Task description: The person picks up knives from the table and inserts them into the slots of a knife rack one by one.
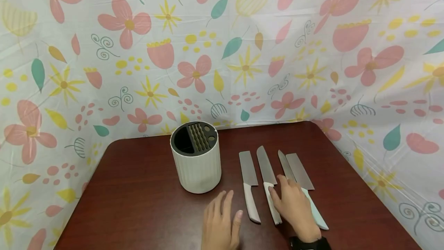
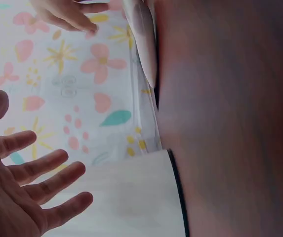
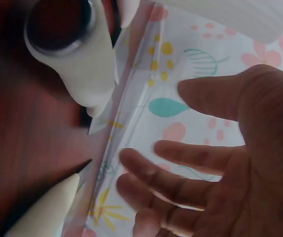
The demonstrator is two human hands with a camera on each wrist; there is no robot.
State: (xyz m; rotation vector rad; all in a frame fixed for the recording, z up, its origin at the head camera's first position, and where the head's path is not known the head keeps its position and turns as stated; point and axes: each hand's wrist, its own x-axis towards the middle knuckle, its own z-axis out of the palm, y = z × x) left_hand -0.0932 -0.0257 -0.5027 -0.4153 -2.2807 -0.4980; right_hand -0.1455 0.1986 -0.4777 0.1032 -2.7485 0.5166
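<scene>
Your left hand (image 1: 221, 221) is nearest, grasping nothing, its fingers spread over the table (image 1: 138, 196) just before the upright knife block (image 1: 201, 174). Your right hand (image 1: 295, 207), holding nothing either, hangs with loosely bent fingers above the narrow knife (image 1: 285, 164), whose handle it hides, and overlaps the green-handled cleaver (image 1: 300, 171). The white-handled knife (image 1: 266, 167) lies just left of that hand; the white-handled cleaver (image 1: 248, 169) lies between both hands, touching neither.
</scene>
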